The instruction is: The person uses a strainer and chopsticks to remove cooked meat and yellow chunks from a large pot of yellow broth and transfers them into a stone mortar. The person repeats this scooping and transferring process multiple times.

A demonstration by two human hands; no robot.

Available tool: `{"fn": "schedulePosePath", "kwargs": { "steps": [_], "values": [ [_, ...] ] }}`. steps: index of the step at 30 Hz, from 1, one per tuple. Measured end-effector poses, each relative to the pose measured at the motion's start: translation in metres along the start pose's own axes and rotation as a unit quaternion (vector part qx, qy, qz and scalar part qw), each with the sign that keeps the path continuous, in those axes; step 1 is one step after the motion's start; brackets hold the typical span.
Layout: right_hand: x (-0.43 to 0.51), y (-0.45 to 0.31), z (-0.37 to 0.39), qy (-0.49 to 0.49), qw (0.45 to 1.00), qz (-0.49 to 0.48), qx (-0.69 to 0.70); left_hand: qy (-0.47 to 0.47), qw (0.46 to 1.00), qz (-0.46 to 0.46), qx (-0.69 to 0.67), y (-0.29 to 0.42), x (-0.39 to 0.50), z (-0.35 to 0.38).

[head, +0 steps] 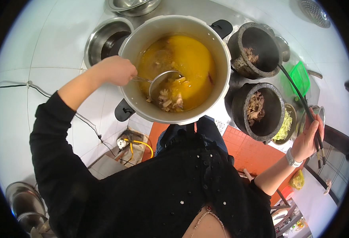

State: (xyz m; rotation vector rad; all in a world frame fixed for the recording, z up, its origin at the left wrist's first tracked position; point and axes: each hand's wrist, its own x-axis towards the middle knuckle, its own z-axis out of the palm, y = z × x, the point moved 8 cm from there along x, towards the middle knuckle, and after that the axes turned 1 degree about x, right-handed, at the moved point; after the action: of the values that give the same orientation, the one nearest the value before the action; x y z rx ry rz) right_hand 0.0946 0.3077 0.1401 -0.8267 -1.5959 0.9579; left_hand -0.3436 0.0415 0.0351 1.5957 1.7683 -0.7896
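Note:
My left hand (118,70) grips the thin metal handle of a round skimmer or ladle (154,81), dipped into a large metal pot (221,56). Yellow-orange broth (196,59) partly fills the pot, and chunks of meat (178,101) sit near the skimmer's lower edge. Off to the right, my right hand (306,137) holds a pair of long black chopsticks (300,94), their far ends at the rim of the farther dark stone pot (242,66). Meat pieces lie inside that one and inside the nearer stone pot (237,107).
Shredded pale green vegetable fills a bowl (283,126) beside the nearer stone pot. Behind it is a green plastic basket (300,78). A steel bowl (92,44) with dark contents stands left of the large pot. Black pot handles (222,28) stick out. A yellow hose (147,145) runs below.

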Motion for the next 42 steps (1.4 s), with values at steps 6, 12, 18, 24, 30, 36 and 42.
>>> {"fn": "schedulePosePath", "kwargs": {
  "steps": [6, 12, 18, 24, 30, 36, 42],
  "values": [
    [-0.008, -0.005, -0.003, 0.007, 1.0, -0.006, -0.002, -0.02, 0.994, -0.024, -0.109, 0.018, 0.031, 0.031],
    [-0.02, -0.011, -0.014, 0.033, 0.999, -0.009, 0.02, 0.037, 0.973, -0.015, -0.227, 0.039, 0.03, 0.048],
    [-0.032, -0.019, 0.008, 0.027, 0.999, 0.004, 0.037, 0.191, 0.951, -0.009, -0.244, 0.049, 0.028, 0.027],
    [-0.066, -0.028, 0.105, -0.106, 0.989, -0.003, -0.103, 0.182, 0.937, -0.038, -0.298, 0.044, 0.002, 0.029],
    [-0.089, -0.012, 0.159, -0.157, 0.982, -0.032, -0.102, 0.209, 0.899, -0.038, -0.384, 0.043, -0.021, 0.027],
    [-0.103, 0.02, 0.158, -0.126, 0.989, -0.036, -0.062, 0.123, 0.824, -0.06, -0.55, 0.052, -0.03, 0.049],
    [-0.122, 0.032, 0.167, -0.109, 0.994, 0.001, -0.007, 0.12, 0.749, -0.063, -0.648, 0.072, -0.04, 0.072]
  ]
}}
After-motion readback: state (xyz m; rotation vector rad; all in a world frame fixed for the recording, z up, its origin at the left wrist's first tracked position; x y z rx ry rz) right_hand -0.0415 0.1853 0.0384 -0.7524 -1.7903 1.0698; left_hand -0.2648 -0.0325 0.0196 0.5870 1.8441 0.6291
